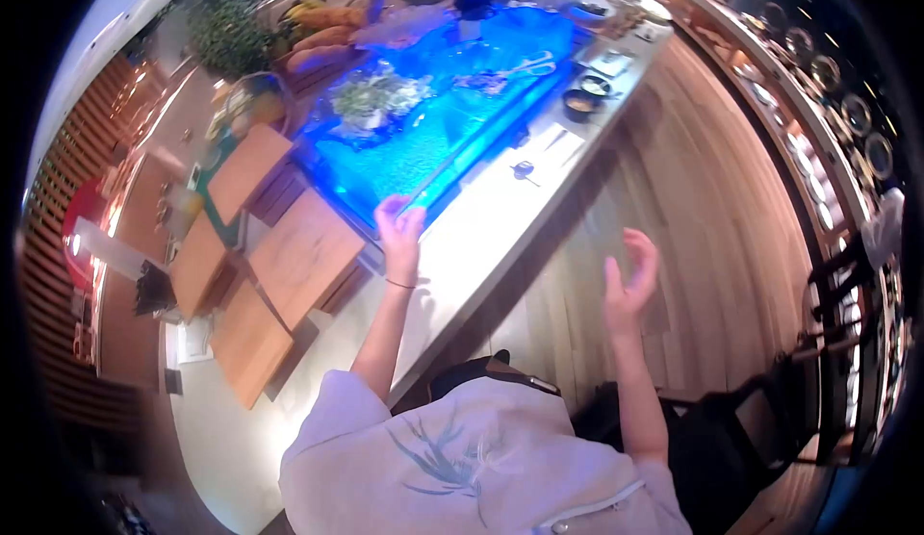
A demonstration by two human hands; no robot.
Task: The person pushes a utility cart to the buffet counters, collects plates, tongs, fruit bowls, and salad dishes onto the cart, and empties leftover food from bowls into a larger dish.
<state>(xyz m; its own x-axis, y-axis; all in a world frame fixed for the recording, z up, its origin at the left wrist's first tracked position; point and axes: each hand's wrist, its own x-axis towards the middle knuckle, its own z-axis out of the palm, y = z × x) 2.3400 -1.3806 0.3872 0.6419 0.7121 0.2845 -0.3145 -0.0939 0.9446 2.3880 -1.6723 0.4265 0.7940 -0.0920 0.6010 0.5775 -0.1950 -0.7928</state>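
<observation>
Left hand (399, 222): at near corner of blue-lit display basin (409, 162), bordering white counter (462, 237); fingers bent, pinch cannot be told | Right hand (631, 277): thumb and fingers spread, nothing visible between, above floor (717, 217) | Risk: outward left-hand swing could knock adjacent wooden board (306, 258).

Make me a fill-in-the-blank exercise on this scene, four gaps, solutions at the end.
1. The display is lit in the colour ____.
2. Of the person's two hands, the ____ hand is nearer to it.
3. The right hand, its fingers bent and apart from the thumb, holds ____.
4. The floor on the right of the picture is laid with planks that look like ____.

Missing words: blue; left; nothing; wood.
</observation>
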